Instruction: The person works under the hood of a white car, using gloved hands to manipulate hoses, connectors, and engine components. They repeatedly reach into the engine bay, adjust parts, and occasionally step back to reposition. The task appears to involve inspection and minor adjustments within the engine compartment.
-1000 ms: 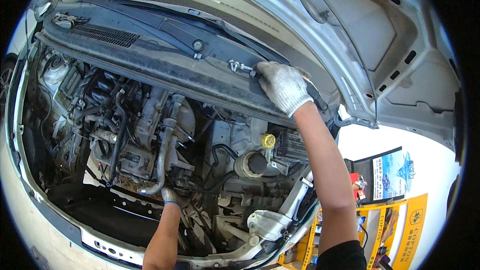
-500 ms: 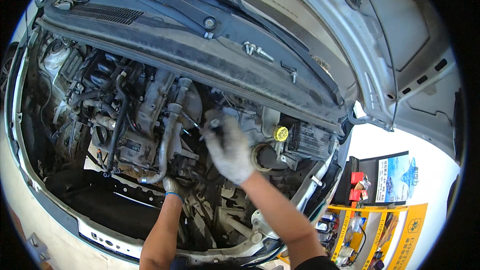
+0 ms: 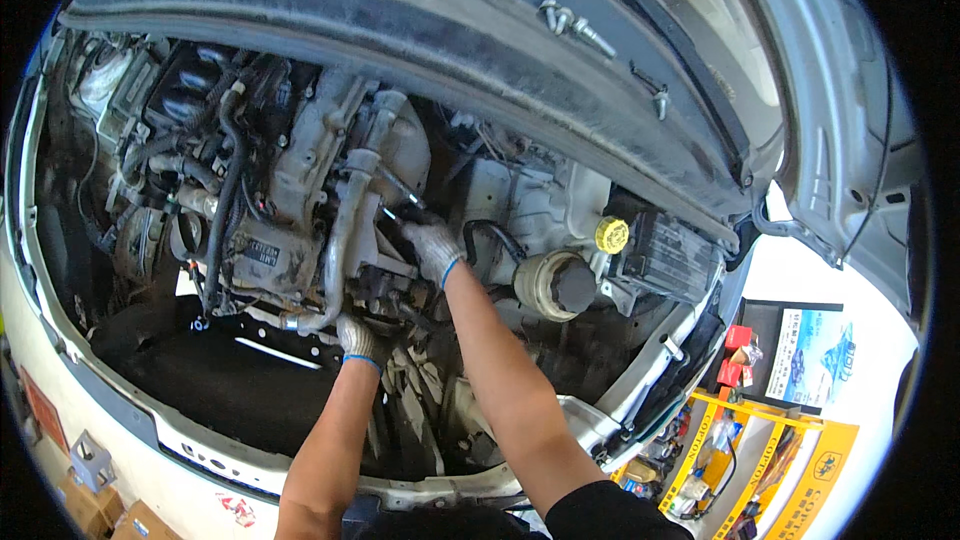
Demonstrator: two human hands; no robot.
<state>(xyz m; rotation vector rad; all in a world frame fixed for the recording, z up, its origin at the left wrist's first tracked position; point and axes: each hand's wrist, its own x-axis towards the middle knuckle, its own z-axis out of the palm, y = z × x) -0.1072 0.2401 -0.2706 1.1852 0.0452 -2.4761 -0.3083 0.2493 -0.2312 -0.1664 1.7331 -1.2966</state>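
My left hand point(image 3: 358, 338), in a pale knit glove with a blue cuff, reaches in under the lower end of a metal pipe point(image 3: 340, 250) on the engine. Its fingers are hidden among the parts. Also gloved, my right hand point(image 3: 434, 250) sits to the right of that pipe. Its fingers curl at a dark part that I cannot make out. Just above the fingertips are a slim metal rod point(image 3: 399, 184) and a short shiny stud point(image 3: 389, 213). Left of the pipe lies the dusty engine cover point(image 3: 265, 255).
A reservoir with a yellow cap point(image 3: 612, 234), a round dark-capped canister point(image 3: 572, 290) and a black ribbed box point(image 3: 668, 252) stand to the right. Loose bolts point(image 3: 575, 27) lie on the cowl. The raised hood point(image 3: 840, 140) is at upper right, a yellow rack point(image 3: 770, 460) beyond the fender.
My right hand has gone from a blurred position over the engine bay, around a dark object, down beside the pipe. My left hand stays under the pipe. The whole view has shifted.
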